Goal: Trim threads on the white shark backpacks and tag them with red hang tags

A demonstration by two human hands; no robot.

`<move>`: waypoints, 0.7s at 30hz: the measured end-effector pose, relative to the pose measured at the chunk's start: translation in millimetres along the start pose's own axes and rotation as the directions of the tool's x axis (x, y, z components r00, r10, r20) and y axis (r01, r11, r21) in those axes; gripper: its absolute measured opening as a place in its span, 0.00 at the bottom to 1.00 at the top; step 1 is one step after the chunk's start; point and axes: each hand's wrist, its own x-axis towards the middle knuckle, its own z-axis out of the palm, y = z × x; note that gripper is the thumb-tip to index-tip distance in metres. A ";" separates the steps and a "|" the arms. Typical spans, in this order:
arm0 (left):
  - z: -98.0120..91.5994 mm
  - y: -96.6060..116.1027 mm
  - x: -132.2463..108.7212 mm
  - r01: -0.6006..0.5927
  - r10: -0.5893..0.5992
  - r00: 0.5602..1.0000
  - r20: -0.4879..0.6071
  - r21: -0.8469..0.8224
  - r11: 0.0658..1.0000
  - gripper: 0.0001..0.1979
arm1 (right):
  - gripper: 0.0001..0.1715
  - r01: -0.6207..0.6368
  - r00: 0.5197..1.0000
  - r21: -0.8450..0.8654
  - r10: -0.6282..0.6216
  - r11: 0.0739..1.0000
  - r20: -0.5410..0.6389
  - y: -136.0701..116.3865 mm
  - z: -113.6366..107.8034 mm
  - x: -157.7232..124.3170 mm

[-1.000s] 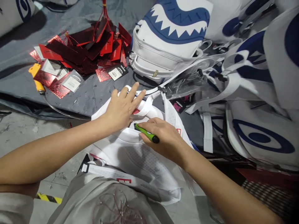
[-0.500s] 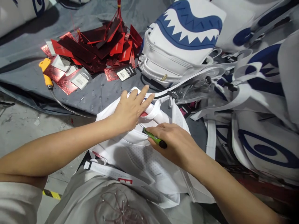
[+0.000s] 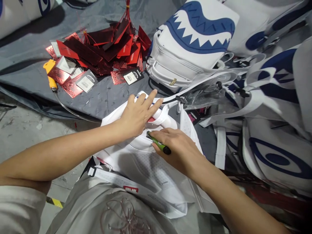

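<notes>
Left hand [image 3: 137,115] lay flat, fingers spread, on the bag [image 3: 146,162]; right hand [image 3: 179,149] pinched a green tool [image 3: 159,147]. Red tags [image 3: 102,52] lay at eleven o'clock.

The left hand [image 3: 136,114] and right hand [image 3: 176,148] are bare. A whitish short sleeve [image 3: 18,208] covers the left upper arm. The grey garment [image 3: 97,208] carries pinkish stitching.

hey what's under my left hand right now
The left hand lies flat on the white backpack, near its top handle. A bit of red label peeks out by the fingers. The right hand holds a green pen beside it. The fabric beneath the palm is covered.
</notes>
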 end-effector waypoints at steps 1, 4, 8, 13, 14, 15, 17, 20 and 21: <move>-0.7 -1.4 0.3 -0.006 0.006 1.000 0.000 0.007 1.000 0.50 | 0.09 -0.009 1.000 0.005 0.009 1.000 -0.005 0.4 0.6 -0.8; -4.5 -11.2 1.9 -0.067 0.067 0.998 0.020 0.018 0.998 0.55 | 0.11 -0.040 0.998 0.057 0.043 0.998 -0.051 -0.1 6.2 -2.8; -12.8 -27.5 -0.3 -0.204 0.202 0.973 0.113 0.006 0.979 0.63 | 0.15 0.045 0.961 0.258 0.029 0.965 -0.275 -6.5 25.6 -0.8; -19.9 -27.1 -18.1 -0.119 0.111 0.989 0.096 0.082 0.989 0.68 | 0.16 0.137 0.897 0.324 0.022 0.936 -0.442 -15.7 50.2 0.0; -19.9 -25.2 -22.0 -0.070 0.061 0.994 0.090 0.102 0.992 0.68 | 0.16 0.147 0.891 0.316 0.013 0.937 -0.454 -16.5 53.1 -0.5; -19.4 -23.2 -25.2 -0.018 0.007 0.996 0.090 0.114 0.993 0.68 | 0.16 0.153 0.886 0.310 0.008 0.938 -0.463 -16.8 55.3 -0.7; -17.6 -19.6 -28.7 0.064 -0.076 0.991 0.106 0.110 0.992 0.67 | 0.15 0.152 0.883 0.309 0.011 0.939 -0.469 -16.8 58.0 -0.1; -14.6 -16.1 -26.6 0.113 -0.127 0.981 0.147 0.098 0.989 0.65 | 0.15 0.133 0.881 0.330 0.041 0.934 -0.470 -16.0 59.9 3.5; -14.0 -15.8 -24.9 0.121 -0.135 0.978 0.156 0.101 0.988 0.64 | 0.15 0.127 0.881 0.338 0.051 0.932 -0.471 -15.8 60.2 4.9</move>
